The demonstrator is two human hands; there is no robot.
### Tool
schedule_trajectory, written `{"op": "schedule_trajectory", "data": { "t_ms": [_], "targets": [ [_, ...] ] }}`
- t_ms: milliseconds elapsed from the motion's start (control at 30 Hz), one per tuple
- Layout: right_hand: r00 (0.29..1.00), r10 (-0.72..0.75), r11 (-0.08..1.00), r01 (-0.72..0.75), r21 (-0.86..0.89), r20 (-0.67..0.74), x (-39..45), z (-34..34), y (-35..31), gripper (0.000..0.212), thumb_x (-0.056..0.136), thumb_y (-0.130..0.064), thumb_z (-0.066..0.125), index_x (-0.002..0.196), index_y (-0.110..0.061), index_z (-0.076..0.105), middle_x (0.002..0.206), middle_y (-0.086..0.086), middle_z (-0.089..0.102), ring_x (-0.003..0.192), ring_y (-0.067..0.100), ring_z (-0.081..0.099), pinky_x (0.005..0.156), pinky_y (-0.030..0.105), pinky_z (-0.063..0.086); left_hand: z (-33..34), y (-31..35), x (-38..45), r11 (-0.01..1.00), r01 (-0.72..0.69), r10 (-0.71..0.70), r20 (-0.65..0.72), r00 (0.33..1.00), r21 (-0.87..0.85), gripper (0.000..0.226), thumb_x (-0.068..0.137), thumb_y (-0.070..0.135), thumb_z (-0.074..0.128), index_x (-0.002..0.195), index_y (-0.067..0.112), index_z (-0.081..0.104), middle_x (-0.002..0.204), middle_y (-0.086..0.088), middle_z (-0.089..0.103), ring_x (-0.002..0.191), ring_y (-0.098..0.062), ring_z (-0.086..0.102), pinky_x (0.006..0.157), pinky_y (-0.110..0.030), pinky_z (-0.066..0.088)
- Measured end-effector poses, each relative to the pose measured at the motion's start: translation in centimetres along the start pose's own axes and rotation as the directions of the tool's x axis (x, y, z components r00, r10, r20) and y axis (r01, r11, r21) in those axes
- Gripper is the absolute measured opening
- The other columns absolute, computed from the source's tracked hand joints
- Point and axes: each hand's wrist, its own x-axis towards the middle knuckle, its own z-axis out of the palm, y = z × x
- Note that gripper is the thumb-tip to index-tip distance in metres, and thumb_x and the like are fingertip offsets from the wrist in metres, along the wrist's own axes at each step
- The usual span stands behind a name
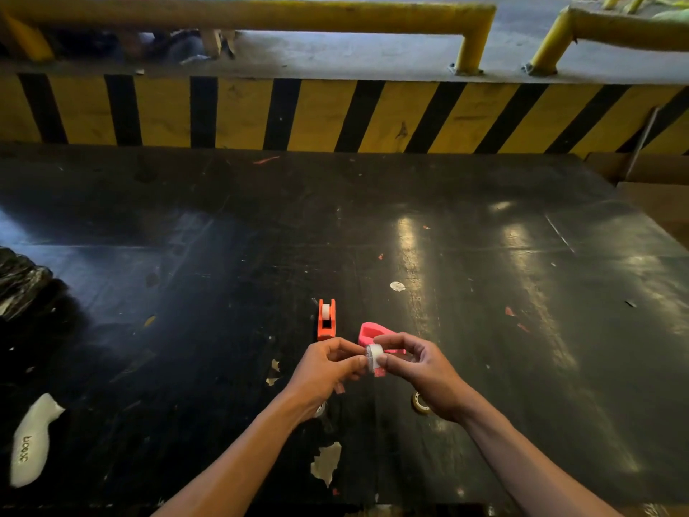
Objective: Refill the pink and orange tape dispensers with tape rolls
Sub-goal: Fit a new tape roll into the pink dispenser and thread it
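Note:
An orange tape dispenser stands upright on the black table with a white roll seated in it. Just right of it lies the pink dispenser, partly hidden behind my fingers. Both hands meet in front of the pink dispenser around a small clear tape roll. My right hand pinches the roll from the right, and my left hand touches its left side with fingertips. A short pink piece hangs below the roll. Another tape roll lies on the table under my right wrist.
A white object with dark lettering lies at the table's near left. Crumpled black plastic sits at the left edge. A yellow-and-black striped barrier runs behind the table, and cardboard sits at the far right.

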Motion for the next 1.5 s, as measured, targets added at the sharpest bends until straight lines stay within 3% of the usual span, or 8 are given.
{"op": "schedule_trajectory", "data": {
  "t_ms": [267,467,833,967,1067,1167,1333,1500],
  "targets": [
    [0.998,0.064,0.981,-0.066,0.181,0.013,-0.3,0.7,1.0,0.035,0.085,-0.019,0.072,0.119,-0.009,0.071,0.12,0.017,0.07,0.116,0.031,0.066,0.101,0.045,0.052,0.4,-0.5,-0.1,0.995,0.013,-0.013,0.0,1.0,-0.097,0.027,0.09,0.012,0.072,0.116,0.018,0.066,0.101,-0.007,0.077,0.087,-0.016,0.075,0.077,-0.028,0.062],
    [0.994,0.105,0.982,-0.105,0.155,0.006,-0.9,1.1,1.0,0.039,0.081,-0.023,0.077,0.118,-0.011,0.07,0.114,0.018,0.071,0.103,0.03,0.071,0.081,0.033,0.059,0.4,-1.1,-0.2,0.994,0.059,-0.053,0.057,0.997,-0.097,0.024,0.088,0.016,0.074,0.112,0.016,0.072,0.105,-0.008,0.077,0.091,-0.017,0.073,0.079,-0.028,0.06],
    [0.974,0.226,0.965,-0.225,0.137,0.012,-1.4,-0.3,2.5,0.043,0.078,-0.022,0.081,0.114,-0.005,0.067,0.112,0.023,0.072,0.099,0.033,0.072,0.087,0.045,0.059,1.4,-3.0,-0.1,0.989,0.127,-0.121,0.086,0.989,-0.078,0.022,0.087,0.012,0.075,0.108,0.012,0.07,0.106,-0.005,0.078,0.101,-0.02,0.075,0.089,-0.037,0.061],
    [0.976,0.218,0.975,-0.218,0.045,-0.005,-1.7,-0.8,3.1,0.032,0.081,-0.013,0.079,0.11,-0.004,0.07,0.109,0.021,0.074,0.1,0.032,0.073,0.091,0.045,0.058,2.3,-3.3,0.4,0.988,0.139,-0.134,0.067,0.989,-0.072,0.023,0.084,0.012,0.078,0.106,0.012,0.071,0.106,-0.005,0.077,0.1,-0.019,0.074,0.084,-0.032,0.061],
    [0.975,0.215,0.972,-0.219,-0.082,-0.048,-1.6,-1.3,3.4,0.024,0.084,-0.012,0.076,0.107,-0.007,0.071,0.101,0.015,0.076,0.086,0.018,0.073,0.076,0.03,0.057,3.1,-3.4,0.7,0.991,0.126,-0.123,0.051,0.991,-0.051,0.022,0.085,0.007,0.077,0.106,0.01,0.07,0.105,-0.005,0.076,0.097,-0.015,0.074,0.076,-0.023,0.059],
    [0.973,0.218,0.96,-0.228,-0.16,-0.082,-1.2,-1.8,3.4,0.023,0.085,-0.008,0.075,0.107,-0.003,0.072,0.09,0.008,0.075,0.074,0.007,0.069,0.063,0.015,0.052,4.0,-3.4,1.3,0.995,0.099,-0.098,0.026,0.995,-0.033,0.022,0.085,0.005,0.077,0.106,0.005,0.069,0.107,-0.01,0.076,0.103,-0.02,0.073,0.086,-0.029,0.061],
    [0.972,0.193,0.937,-0.224,-0.269,-0.135,0.3,-2.9,3.7,0.019,0.084,-0.013,0.076,0.102,-0.008,0.074,0.098,0.017,0.076,0.08,0.016,0.068,0.073,0.031,0.055,4.9,-4.0,3.1,0.997,0.07,-0.07,-0.004,0.998,-0.03,0.018,0.083,0.007,0.079,0.098,0.011,0.07,0.1,-0.007,0.079,0.101,-0.019,0.075,0.097,-0.042,0.059],
    [0.971,0.19,0.916,-0.228,-0.329,-0.145,1.1,-3.2,4.1,0.018,0.085,-0.018,0.076,0.102,-0.015,0.075,0.096,0.007,0.078,0.092,0.021,0.073,0.082,0.036,0.058,5.1,-4.2,3.6,0.998,0.06,-0.06,-0.037,0.997,-0.001,0.019,0.084,0.01,0.079,0.101,0.014,0.071,0.101,-0.002,0.077,0.099,-0.013,0.074,0.096,-0.039,0.059]
  ]
}}
